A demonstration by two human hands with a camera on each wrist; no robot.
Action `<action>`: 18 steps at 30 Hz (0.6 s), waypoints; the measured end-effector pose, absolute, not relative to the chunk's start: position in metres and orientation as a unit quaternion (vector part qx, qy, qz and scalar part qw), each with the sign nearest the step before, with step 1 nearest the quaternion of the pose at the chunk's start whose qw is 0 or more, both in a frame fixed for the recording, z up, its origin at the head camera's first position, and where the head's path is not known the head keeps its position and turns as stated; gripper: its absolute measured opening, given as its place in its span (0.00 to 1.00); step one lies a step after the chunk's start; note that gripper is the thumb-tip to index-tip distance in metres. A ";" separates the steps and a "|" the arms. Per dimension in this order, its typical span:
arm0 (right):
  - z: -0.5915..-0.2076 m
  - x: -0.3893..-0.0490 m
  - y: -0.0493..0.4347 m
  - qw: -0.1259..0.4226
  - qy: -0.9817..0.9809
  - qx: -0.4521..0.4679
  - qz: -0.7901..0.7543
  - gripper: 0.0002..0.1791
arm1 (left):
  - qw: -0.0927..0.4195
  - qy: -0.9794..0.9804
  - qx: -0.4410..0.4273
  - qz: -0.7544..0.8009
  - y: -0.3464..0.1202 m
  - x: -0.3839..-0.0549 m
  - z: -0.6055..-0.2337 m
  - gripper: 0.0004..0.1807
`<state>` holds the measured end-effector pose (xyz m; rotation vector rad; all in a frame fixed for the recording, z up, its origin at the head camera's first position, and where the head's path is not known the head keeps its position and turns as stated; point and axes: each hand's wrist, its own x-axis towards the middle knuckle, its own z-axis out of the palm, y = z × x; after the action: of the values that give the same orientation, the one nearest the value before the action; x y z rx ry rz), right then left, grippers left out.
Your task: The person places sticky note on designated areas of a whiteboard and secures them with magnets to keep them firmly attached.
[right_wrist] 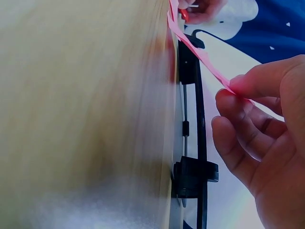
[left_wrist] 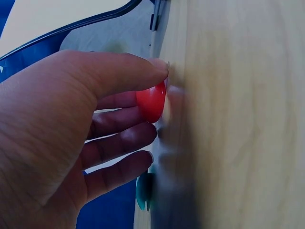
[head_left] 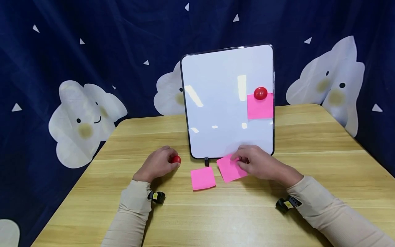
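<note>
My left hand (head_left: 158,164) grips a red round magnet (left_wrist: 150,102) at the table surface, thumb on one side and fingers on the other. Between thumb and fingertips, my right hand (head_left: 260,163) pinches the edge of a pink sticky note (head_left: 229,168), which slants up off the table in the right wrist view. A second pink sticky note (head_left: 203,178) lies flat just left of it. Behind both stands a framed whiteboard (head_left: 216,103). On its right side, another red magnet (head_left: 260,93) sits over the top edge of a pink sticky note (head_left: 260,110).
Black feet (right_wrist: 195,176) hold up the whiteboard's lower edge. A small green object (left_wrist: 144,191) shows past my left fingers in the left wrist view. The wooden table (head_left: 191,216) ends at a dark blue curtain (head_left: 123,41) with cloud patterns.
</note>
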<state>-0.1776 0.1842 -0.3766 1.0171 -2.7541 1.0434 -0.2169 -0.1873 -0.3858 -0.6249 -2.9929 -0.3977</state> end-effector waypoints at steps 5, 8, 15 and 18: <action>-0.376 -0.177 0.183 0.028 -0.884 0.321 0.339 0.11 | 0.030 -0.970 -0.203 -0.130 -0.187 -0.217 -0.386 0.15; -0.375 -0.177 0.183 0.046 -0.884 0.316 0.341 0.11 | 0.032 -0.970 -0.203 -0.131 -0.188 -0.217 -0.386 0.15; -0.372 -0.175 0.182 0.081 -0.880 0.307 0.353 0.11 | 0.034 -0.969 -0.205 -0.134 -0.187 -0.218 -0.386 0.15; -0.372 -0.175 0.182 0.097 -0.877 0.303 0.359 0.11 | 0.037 -0.968 -0.210 -0.135 -0.187 -0.217 -0.385 0.14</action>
<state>-0.1750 0.1822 -0.3718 0.8983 -2.5975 1.0620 -0.2173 -0.1872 -0.3852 -0.6440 -2.9714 -0.4140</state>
